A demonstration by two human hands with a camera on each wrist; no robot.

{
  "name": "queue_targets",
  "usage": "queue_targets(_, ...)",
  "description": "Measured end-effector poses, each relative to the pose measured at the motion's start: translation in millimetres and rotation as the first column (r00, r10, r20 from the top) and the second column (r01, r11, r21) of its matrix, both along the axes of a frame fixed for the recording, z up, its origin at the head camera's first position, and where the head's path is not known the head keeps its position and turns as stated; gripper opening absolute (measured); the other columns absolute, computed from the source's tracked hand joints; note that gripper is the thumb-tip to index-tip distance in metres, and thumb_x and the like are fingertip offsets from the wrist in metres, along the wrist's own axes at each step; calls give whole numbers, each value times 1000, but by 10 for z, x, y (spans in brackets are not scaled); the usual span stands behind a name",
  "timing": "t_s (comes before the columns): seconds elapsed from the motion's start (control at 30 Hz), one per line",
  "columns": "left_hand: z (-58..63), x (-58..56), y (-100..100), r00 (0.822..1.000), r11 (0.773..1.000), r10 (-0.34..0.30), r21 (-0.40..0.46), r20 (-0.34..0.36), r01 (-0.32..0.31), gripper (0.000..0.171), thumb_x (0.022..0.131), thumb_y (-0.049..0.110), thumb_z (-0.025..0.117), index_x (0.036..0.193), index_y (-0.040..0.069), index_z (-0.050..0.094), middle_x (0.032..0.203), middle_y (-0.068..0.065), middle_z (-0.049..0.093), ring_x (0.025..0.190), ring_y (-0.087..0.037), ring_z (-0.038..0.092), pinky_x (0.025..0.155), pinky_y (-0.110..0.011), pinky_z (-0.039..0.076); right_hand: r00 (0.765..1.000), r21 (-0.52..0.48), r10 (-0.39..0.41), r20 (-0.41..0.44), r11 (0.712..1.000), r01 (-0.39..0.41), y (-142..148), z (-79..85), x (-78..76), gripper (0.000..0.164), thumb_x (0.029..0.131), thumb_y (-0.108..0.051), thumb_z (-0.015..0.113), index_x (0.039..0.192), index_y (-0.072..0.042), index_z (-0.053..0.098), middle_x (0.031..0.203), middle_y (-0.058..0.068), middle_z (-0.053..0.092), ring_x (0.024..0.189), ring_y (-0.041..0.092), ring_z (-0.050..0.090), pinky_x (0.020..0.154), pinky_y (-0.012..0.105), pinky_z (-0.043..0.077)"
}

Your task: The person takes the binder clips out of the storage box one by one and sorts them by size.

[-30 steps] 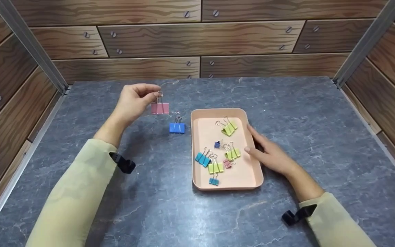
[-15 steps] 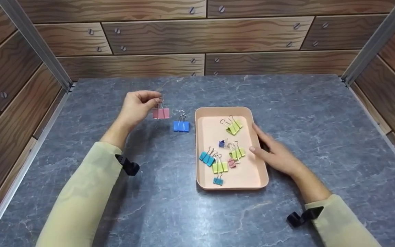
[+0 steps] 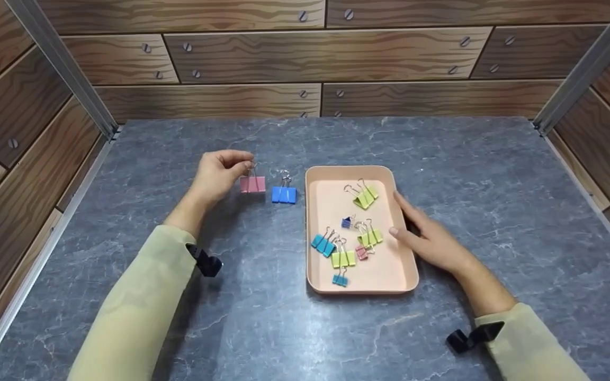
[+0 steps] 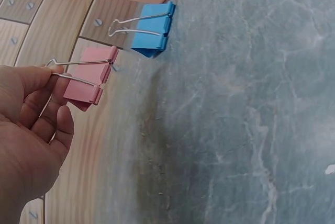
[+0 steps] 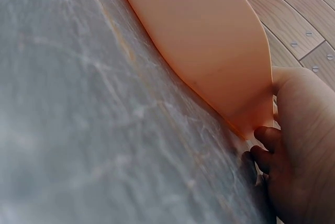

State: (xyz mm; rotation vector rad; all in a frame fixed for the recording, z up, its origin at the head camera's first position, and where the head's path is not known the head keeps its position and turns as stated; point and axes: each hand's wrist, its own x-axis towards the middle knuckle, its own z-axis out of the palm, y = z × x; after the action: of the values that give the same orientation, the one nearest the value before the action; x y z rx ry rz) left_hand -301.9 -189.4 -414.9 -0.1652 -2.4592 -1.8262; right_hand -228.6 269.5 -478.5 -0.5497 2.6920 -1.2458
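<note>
My left hand [image 3: 216, 177] pinches a pink binder clip [image 3: 252, 184] by its wire handles, with thumb and fingertips; the clip's body hangs down close over the table. Just right of it a blue binder clip [image 3: 284, 195] stands on the table, handles up, also in the left wrist view. My right hand [image 3: 434, 242] holds the right side of a peach tray [image 3: 323, 198], thumb over the rim and fingers along the outer wall. In the right wrist view, curled fingers [image 5: 268, 139] meet the tray's lower edge.
Inside the tray lie several binder clips: a yellow-green clip [image 3: 365, 197] at the far end, a small dark blue clip [image 3: 346, 222], a small pink clip [image 3: 361, 252] and a teal clip [image 3: 323, 245] among them. Wood-patterned walls [image 3: 310, 55] enclose the grey marbled table [image 3: 262, 328].
My left hand has lowered the pink clip toward the table, level with the blue clip. The whole view has shifted a little; my right hand keeps its place on the tray.
</note>
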Motion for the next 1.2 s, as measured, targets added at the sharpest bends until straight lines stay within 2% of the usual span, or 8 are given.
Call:
queue_targets(0.33,-117,-60,16,1000,1000,9,-6,17,-9,22,103,1,66,122,-7,74,111,-16,76,99,-20,69,85,-29,58,1000,0,2,-3,1000,-2,8,6,-10,78,107,-42,63,171,-30,20,173,22,21,156,49,22,124,67,17)
queue_targets(0.57,-183,-87,35,999,1000,14,-26,44,-13,23,103,2,67,123,-7,74,111,-16,75,93,-15,66,86,-35,57,1000,-6,3,-1,1000,-3,12,5,0,79,106,-42,64,171,-30,20,173,22,21,156,49,22,124,67,17)
queue_targets(0.83,-241,-108,61,999,999,11,-36,47,-9,23,103,3,66,122,-9,74,111,-17,76,94,-18,68,84,-30,57,1000,2,0,1,1000,0,13,23,6,80,106,-43,63,171,-30,19,173,22,21,156,49,22,124,67,17)
queue_targets(1.07,-289,-116,66,999,1000,10,-18,51,-9,23,102,1,66,120,-10,74,109,-17,77,87,-14,66,77,-24,55,1000,14,-2,1,1000,2,1,11,-1,79,107,-43,63,171,-31,18,173,18,21,158,43,21,126,62,17)
queue_targets(1.2,-323,-118,37,998,1000,11,-21,63,-9,24,102,1,66,122,-9,74,112,-16,77,91,-15,67,78,-24,56,1000,4,-1,-4,1000,1,-2,-5,7,80,107,-41,64,171,-30,19,173,20,22,157,44,22,126,62,17)
